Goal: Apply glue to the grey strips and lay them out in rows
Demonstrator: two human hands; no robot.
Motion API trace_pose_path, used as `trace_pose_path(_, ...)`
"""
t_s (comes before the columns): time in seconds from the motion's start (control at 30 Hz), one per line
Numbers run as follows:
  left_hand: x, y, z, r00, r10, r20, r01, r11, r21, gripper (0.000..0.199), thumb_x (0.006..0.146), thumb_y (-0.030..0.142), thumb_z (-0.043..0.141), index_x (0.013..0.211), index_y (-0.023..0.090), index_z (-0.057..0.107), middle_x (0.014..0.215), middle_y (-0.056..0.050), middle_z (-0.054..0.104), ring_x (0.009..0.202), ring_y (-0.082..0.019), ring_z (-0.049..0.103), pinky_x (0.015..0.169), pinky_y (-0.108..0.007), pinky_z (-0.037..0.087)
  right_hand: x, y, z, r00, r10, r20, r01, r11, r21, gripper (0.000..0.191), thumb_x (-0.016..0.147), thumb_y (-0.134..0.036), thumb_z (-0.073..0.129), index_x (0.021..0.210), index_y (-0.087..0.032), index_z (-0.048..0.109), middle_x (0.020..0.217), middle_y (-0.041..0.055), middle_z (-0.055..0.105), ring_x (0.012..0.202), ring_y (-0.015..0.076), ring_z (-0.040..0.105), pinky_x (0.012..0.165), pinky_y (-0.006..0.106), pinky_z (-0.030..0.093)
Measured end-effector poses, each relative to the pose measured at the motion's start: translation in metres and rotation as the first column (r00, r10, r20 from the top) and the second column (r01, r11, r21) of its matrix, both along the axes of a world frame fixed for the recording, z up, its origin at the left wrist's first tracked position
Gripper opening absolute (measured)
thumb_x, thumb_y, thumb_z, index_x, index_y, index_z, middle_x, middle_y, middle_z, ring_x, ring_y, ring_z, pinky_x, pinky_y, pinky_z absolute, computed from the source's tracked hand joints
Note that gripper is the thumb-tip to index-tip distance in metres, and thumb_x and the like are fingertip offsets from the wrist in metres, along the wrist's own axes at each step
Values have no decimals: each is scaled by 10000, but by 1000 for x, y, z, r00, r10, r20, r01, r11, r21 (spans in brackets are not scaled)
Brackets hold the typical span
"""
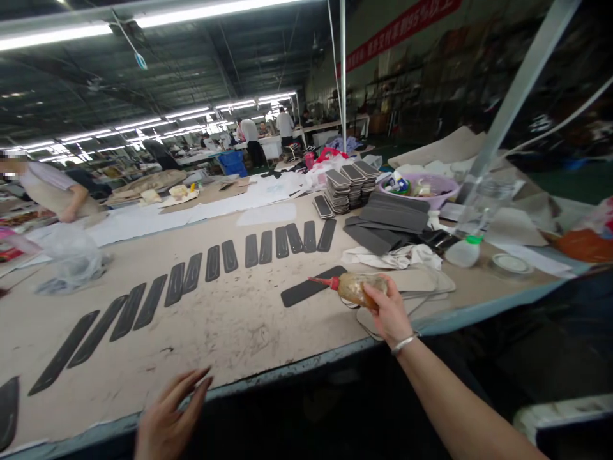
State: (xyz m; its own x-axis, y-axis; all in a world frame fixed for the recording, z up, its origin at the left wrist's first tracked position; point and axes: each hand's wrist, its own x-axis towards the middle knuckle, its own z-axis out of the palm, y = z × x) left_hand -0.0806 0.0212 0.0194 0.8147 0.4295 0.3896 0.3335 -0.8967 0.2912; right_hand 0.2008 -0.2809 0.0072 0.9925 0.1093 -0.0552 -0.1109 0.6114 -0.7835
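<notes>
In my right hand (390,313) is a squeeze bottle (357,289) of amber glue-like liquid, its red nozzle pointing left. The bottle is tilted on its side, over one end of a dark flat strip (306,287) lying on the table. My left hand (175,415) hovers at the table's front edge, fingers stretched out and apart, holding nothing. Beyond it, a long curved row of dark strips (176,283) crosses the table (230,345); several carry shiny wet-looking lines. Pale flat pieces (424,279) lie just behind the bottle.
Stacks of rimmed dark pieces (352,182) and loose dark sheets (395,217) stand at the back right, near a purple basin (438,188). A green-capped bottle (463,252) and a round tin (511,265) sit at right. A clear plastic bag (71,259) lies left; a co-worker (52,188) is beyond.
</notes>
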Motion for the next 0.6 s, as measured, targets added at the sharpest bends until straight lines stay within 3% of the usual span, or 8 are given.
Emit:
trace_pose_path(0.1, 93, -16, -16, 974, -206, -97, 207, 978, -3, 283, 865, 387, 469, 992, 220, 659, 1020, -45, 638, 933, -168, 604, 850, -268, 475, -1, 0, 1, 1000, 16, 18, -16, 1000, -18, 458, 599, -283, 793, 945, -246, 496, 817, -30, 603, 702, 137, 582, 579, 225, 498)
trace_pose_path(0.17, 149, -28, -22, 923, -295, -245, 310, 950, 22, 315, 889, 327, 415, 1044, 183, 647, 1070, -71, 629, 1008, -174, 573, 922, -278, 433, 0, -1, -1, 999, 33, 29, -33, 999, -18, 443, 613, -294, 785, 937, -247, 487, 817, -31, 596, 707, 143, 579, 590, 240, 502)
trace_pose_path(0.27, 202, -38, -28, 839, -319, -441, 380, 923, 54, 303, 878, 257, 407, 1021, 149, 651, 1060, -94, 621, 992, -178, 566, 916, -283, 422, 1, -3, -4, 997, 66, 46, -65, 998, -26, 415, 641, -293, 771, 932, -247, 479, 819, -30, 581, 718, 146, 569, 616, 255, 499)
trace_pose_path(0.4, 224, -35, -36, 795, -316, -517, 402, 914, 58, 291, 860, 223, 399, 805, 139, 671, 897, -93, 624, 816, -173, 589, 786, -286, 454, 1, -3, -8, 993, 102, 62, -98, 993, -66, 397, 664, -277, 759, 942, -248, 478, 799, -34, 560, 707, 129, 540, 639, 241, 476)
trace_pose_path(0.6, 222, -39, -34, 791, -306, -529, 406, 910, 81, 271, 854, 201, 383, 791, 132, 637, 889, -98, 599, 845, -179, 568, 799, -287, 426, -1, 3, -10, 986, 137, 98, -125, 985, -118, 388, 679, -278, 745, 952, -244, 471, 809, -32, 544, 708, 125, 515, 655, 239, 455)
